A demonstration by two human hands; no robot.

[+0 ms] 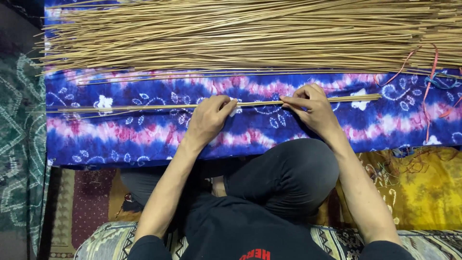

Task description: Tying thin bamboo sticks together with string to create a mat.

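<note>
I see my left hand (208,118) and right hand (310,107) each pinching the same small bundle of thin sticks (144,107), which lies flat across the blue-and-pink tie-dye cloth (144,135) and runs out past both grips. Beyond the grips lies a big heap of loose sticks (240,33); right of it, red rubber bands (428,82).
</note>
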